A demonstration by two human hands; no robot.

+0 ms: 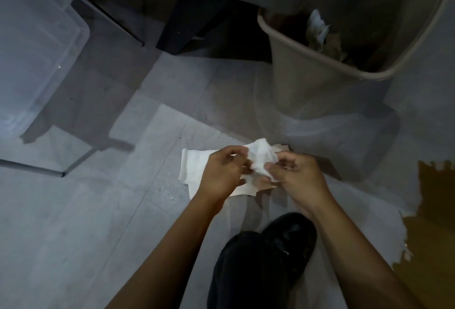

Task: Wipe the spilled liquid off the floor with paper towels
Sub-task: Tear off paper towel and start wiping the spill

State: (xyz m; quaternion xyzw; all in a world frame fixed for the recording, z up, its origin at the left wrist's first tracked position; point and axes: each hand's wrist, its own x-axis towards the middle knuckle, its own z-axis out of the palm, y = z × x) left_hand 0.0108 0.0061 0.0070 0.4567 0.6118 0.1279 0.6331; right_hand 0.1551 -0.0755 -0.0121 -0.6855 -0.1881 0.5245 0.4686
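Note:
A crumpled white paper towel (261, 158) hangs between both hands above the grey tiled floor (98, 210). My left hand (221, 175) pinches its left side, where a flatter sheet (192, 165) spreads out to the left. My right hand (300, 178) pinches the bunched part with thumb and fingers. Some lower parts of the towel look damp and pinkish. A thin glossy wet sheen (320, 131) lies on the floor past the hands, by the bin's base.
A beige waste bin (295, 72) with crumpled paper inside stands at the upper right. A clear plastic storage box (37, 50) sits at the left beside dark furniture legs (177, 25). My black shoe (290, 237) is below the hands. A worn brown floor patch (433, 222) lies at the right.

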